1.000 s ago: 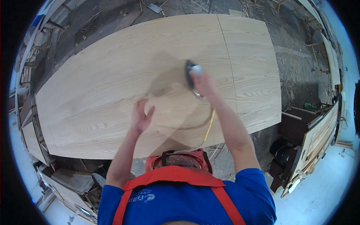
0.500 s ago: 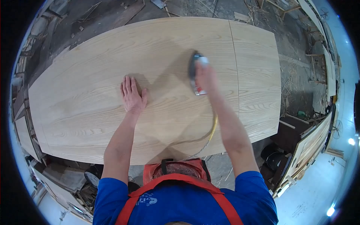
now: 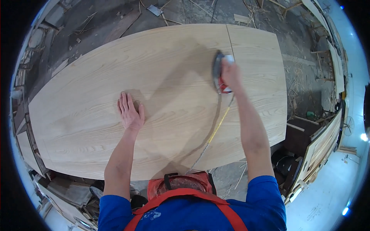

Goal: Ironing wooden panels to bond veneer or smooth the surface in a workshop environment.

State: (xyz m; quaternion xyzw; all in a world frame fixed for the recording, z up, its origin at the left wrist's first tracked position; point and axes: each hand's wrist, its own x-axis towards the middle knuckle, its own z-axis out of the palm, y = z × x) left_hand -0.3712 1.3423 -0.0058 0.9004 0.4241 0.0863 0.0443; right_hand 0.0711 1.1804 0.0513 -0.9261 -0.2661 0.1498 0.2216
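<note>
A wide pale wood panel (image 3: 84,115) with curved edges and a visible grain lies before me. My left hand (image 3: 131,114) rests flat on it, left of the middle, with the fingers stretched out. Farther right, my right hand (image 3: 231,76) is closed around the handle of a clothes iron (image 3: 217,71), slightly blurred. The iron's dark base is turned to the left, next to a seam that crosses the panel. Its yellow and grey cord (image 3: 213,135) runs back toward my waist. Whether the base lies flat on the wood cannot be made out.
A red apron (image 3: 192,183) hangs at my front, by the panel's near edge. Wood scraps (image 3: 242,18) litter the floor beyond the panel. Boards (image 3: 314,154) are stacked at the right, and more boards (image 3: 63,200) lie at the lower left.
The iron in my right hand has moved right, closer to the seam, and its cord is pulled straighter. My left hand sits slightly lower and farther left in the picture.
</note>
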